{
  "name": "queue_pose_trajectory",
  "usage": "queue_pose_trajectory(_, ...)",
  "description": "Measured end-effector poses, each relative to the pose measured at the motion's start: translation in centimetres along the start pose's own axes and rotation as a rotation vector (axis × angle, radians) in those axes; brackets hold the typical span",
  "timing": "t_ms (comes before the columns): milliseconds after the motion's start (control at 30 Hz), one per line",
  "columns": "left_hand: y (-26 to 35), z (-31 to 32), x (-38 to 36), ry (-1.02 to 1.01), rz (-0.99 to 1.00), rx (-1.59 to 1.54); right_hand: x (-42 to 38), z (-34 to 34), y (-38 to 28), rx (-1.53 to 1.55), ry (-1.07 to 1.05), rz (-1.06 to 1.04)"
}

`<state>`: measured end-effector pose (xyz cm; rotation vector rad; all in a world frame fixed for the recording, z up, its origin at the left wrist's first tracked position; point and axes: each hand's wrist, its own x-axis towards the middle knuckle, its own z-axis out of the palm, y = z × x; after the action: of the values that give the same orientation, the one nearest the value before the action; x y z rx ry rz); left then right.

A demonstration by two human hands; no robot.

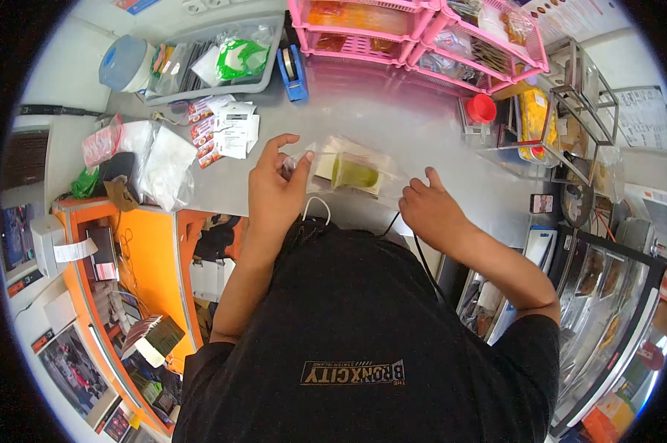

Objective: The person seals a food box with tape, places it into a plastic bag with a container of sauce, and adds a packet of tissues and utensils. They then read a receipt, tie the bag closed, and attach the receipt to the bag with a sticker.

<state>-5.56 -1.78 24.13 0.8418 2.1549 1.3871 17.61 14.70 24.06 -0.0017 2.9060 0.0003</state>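
A clear plastic bag lies on the steel counter in front of me. Inside it is a cup of green drink lying on a pale card or napkin. My left hand pinches the bag's left edge between thumb and fingers. My right hand grips the bag's right edge with curled fingers. My black shirt fills the lower part of the view and hides the counter's near edge.
Pink plastic racks with packets stand at the back. A grey tray, a blue tape dispenser and a blue-lidded jar sit at back left. Receipts and plastic bags lie left. A red cup stands right.
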Motion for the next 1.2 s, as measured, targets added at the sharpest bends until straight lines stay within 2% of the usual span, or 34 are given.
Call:
queue_pose_trajectory(100,1.1,-0.2,0.3,-0.006,0.029,0.037,0.4,-3.5,2.0,-0.020,-0.002,-0.054)
queue_pose_trajectory(167,1.7,-0.2,0.4,-0.024,0.041,0.028,1.4,-5.2,2.9,0.097,0.347,-0.057)
queue_pose_trajectory(200,1.9,0.2,0.4,-0.022,0.056,0.028,2.1,-5.1,3.1,0.088,0.357,-0.052)
queue_pose_trajectory(267,2.5,1.5,0.1,-0.164,0.116,-0.109,3.9,-3.5,3.2,0.644,0.580,-0.085)
queue_pose_trajectory(300,3.2,1.6,0.0,-0.262,0.174,0.000,5.3,-2.4,2.6,0.635,0.594,-0.087)
queue_pose_trajectory(333,3.6,2.0,-0.2,-0.259,0.187,0.009,6.9,-1.0,1.9,0.854,0.652,-0.159)
queue_pose_trajectory(367,3.9,2.3,-0.4,-0.315,0.303,0.138,7.9,-0.1,1.5,1.077,0.707,-0.233)
queue_pose_trajectory(400,4.1,2.4,-0.5,-0.375,0.417,0.270,8.0,0.6,1.7,1.077,0.724,-0.234)
queue_pose_trajectory(433,5.0,1.3,-0.1,-0.519,0.255,0.229,8.0,1.0,1.9,1.114,0.565,-0.229)
queue_pose_trajectory(467,4.2,0.1,0.4,-0.526,0.266,0.241,8.0,0.9,2.2,1.146,0.404,-0.223)
queue_pose_trajectory(533,1.0,-2.3,1.2,-0.466,0.302,-0.073,7.6,1.1,1.3,1.133,0.463,-0.160)
queue_pose_trajectory(567,-0.1,-2.6,1.2,-0.399,0.380,-0.026,7.5,1.7,0.9,1.103,0.532,-0.155)
queue_pose_trajectory(600,-2.1,-1.5,1.5,-0.421,0.394,-0.021,7.5,2.3,0.4,1.073,0.603,-0.143)
queue_pose_trajectory(667,-7.7,1.3,1.1,-0.520,0.437,0.325,8.0,3.0,-1.6,1.038,0.619,-0.121)
queue_pose_trajectory(700,-9.0,3.3,1.2,-0.622,0.572,0.638,8.5,3.2,-2.6,1.023,0.617,-0.148)
queue_pose_trajectory(733,-10.5,4.3,1.9,-0.635,0.590,0.644,9.2,3.3,-3.3,1.004,0.623,-0.166)
queue_pose_trajectory(867,-16.1,8.4,2.0,-0.626,0.840,0.303,9.2,3.9,-6.6,0.830,0.555,-0.180)
queue_pose_trajectory(900,-17.0,9.2,1.5,-0.618,0.890,0.209,8.8,4.0,-7.0,0.827,0.440,-0.210)
queue_pose_trajectory(933,-17.4,9.3,1.1,-0.632,0.895,0.199,8.5,4.0,-7.5,0.821,0.325,-0.245)
queue_pose_trajectory(967,-17.7,9.0,0.6,-0.661,0.778,0.068,8.2,4.3,-8.2,0.829,0.249,-0.249)
queue_pose_trajectory(1000,-18.1,8.9,0.5,-0.687,0.657,-0.057,7.9,5.0,-8.1,0.833,0.251,-0.240)
queue_pose_trajectory(1033,-17.2,9.3,0.3,-0.698,0.656,-0.055,7.3,4.8,-7.8,0.938,0.372,-0.234)
queue_pose_trajectory(1067,-15.6,9.9,0.0,-0.730,0.324,-0.504,6.6,4.2,-7.5,1.041,0.496,-0.227)
queue_pose_trajectory(1100,-14.6,10.1,-0.1,-0.720,-0.036,-0.933,5.7,3.7,-6.8,1.049,0.502,-0.220)
queue_pose_trajectory(1133,-14.7,9.7,-0.3,-0.727,-0.040,-0.927,4.6,2.7,-5.4,1.127,0.582,-0.174)
queue_pose_trajectory(1167,-15.1,9.0,-0.6,-0.605,0.134,-0.583,3.6,2.2,-3.9,1.204,0.662,-0.129)
queue_pose_trajectory(1200,-15.3,8.6,-0.8,-0.472,0.299,-0.239,2.8,2.3,-2.5,1.399,0.626,-0.062)
